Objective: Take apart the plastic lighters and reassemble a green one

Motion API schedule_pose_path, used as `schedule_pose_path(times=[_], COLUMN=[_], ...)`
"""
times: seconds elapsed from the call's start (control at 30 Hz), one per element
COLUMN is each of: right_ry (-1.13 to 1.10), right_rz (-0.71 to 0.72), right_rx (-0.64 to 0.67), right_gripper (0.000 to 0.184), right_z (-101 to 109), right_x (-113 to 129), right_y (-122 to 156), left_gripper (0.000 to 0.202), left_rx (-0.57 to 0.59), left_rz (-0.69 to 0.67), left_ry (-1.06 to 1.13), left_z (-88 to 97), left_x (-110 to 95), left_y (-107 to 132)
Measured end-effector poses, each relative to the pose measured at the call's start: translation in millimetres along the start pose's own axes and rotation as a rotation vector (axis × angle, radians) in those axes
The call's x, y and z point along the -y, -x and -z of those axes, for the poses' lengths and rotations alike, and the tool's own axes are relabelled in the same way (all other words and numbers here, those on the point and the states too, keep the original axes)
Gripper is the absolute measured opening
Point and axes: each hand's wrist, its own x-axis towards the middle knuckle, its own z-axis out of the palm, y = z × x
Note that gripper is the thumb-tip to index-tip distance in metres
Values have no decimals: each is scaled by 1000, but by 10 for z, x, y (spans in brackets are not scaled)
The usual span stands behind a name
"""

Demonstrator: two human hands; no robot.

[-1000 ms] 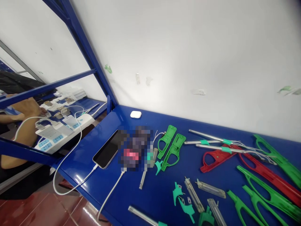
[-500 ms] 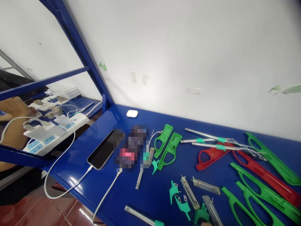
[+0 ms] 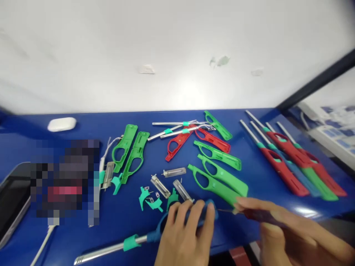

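My left hand [image 3: 185, 236] lies over a blue gas lighter [image 3: 212, 210], fingers curled round its body and holding it down on the table. The lighter's metal tube [image 3: 111, 251], with a teal collar, points to the lower left. In my right hand [image 3: 291, 232] is a screwdriver [image 3: 256, 215] with a dark handle, gripped between thumb and fingers. Its thin shaft reaches the butt end of the blue lighter; whether the tip is in a seam I cannot tell. Beyond my left hand lie teal trigger pieces [image 3: 154, 204] and clear fuel tanks [image 3: 160, 186].
Opened green shells [image 3: 222, 177] and red shells [image 3: 180, 142] lie mid-table, with metal tubes [image 3: 177, 131] and wires behind. Several whole lighters [image 3: 283, 170] lie at right. A phone [image 3: 16, 199], a partly blurred dark device [image 3: 80, 166] and a white case [image 3: 61, 124] are at left.
My view has swung right, from the charging phone and power strip to the table's middle. Both my hands, the blue lighter's body and the screwdriver have come into sight.
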Motion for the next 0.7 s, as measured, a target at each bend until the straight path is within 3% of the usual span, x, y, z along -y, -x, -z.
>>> schedule_pose_path(times=[0.1, 0.23, 0.33, 0.57, 0.7], right_ry=[74, 11, -2, 9, -18], right_rz=[-21, 32, 44, 91, 180], right_rx=[-48, -261, -336, -334, -208], right_gripper=[13, 15, 15, 14, 20], right_z=[-78, -293, -409, -417, -384], right_x=[93, 154, 165, 130, 128], right_y=[-44, -41, -13, 9, -15], left_gripper=[43, 46, 46, 48, 45], left_rx=[9, 38, 42, 60, 64], left_rz=[4, 17, 11, 25, 20], left_ry=[4, 5, 9, 6, 7], left_z=[19, -10, -8, 43, 43], left_x=[15, 6, 6, -6, -6], left_y=[16, 40, 41, 35, 26])
